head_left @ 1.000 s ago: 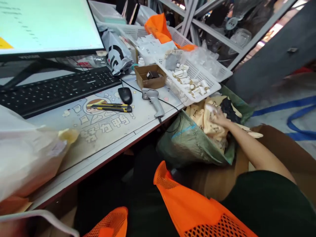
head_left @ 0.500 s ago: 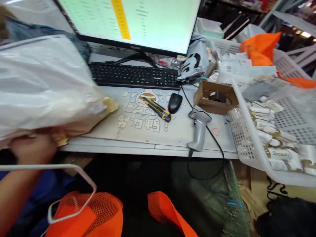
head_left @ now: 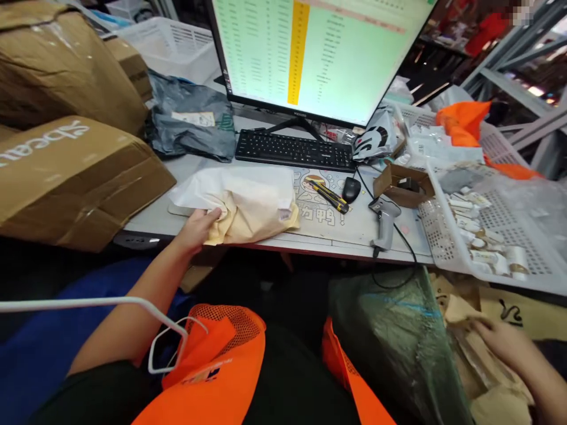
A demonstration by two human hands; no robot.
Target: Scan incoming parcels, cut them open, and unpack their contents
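Sitting at a cluttered white desk (head_left: 354, 248), a person in an orange mesh vest (head_left: 221, 366) reaches out with both bare arms. Furthest left of the desk's computer monitor (head_left: 319, 53), two large brown cardboard boxes (head_left: 75, 171) are stacked at the desk's end, with a crumpled grey plastic mailer bag (head_left: 190, 121) just beside them. Below and left of the monitor, the left hand (head_left: 197, 227) rests at the desk's front edge, fingers curled and pinching the near corner of a flat white plastic bag holding cream-coloured fabric (head_left: 243, 203), which lies on the desktop. Directly under the monitor sits a black keyboard (head_left: 295, 150). Right of the keyboard lie a yellow-and-black utility knife (head_left: 328, 196) and a black computer mouse (head_left: 351, 189), close together on a cartoon-printed desk mat. Further right, a grey handheld barcode scanner (head_left: 383, 221) lies near the desk's front edge, its black cable hanging over it, and a small open brown cardboard box (head_left: 403, 184) sits just behind it. Right of the monitor again, a white perforated plastic basket (head_left: 443, 236) holds small white and gold tubes. Below the desk, right of the monitor, a green woven sack (head_left: 398, 330) stands open, stuffed with cream-coloured folded paper bags (head_left: 491, 378). The right hand (head_left: 502, 342) lies on those paper bags, fingers loosely spread; whether it grips any of them cannot be told.
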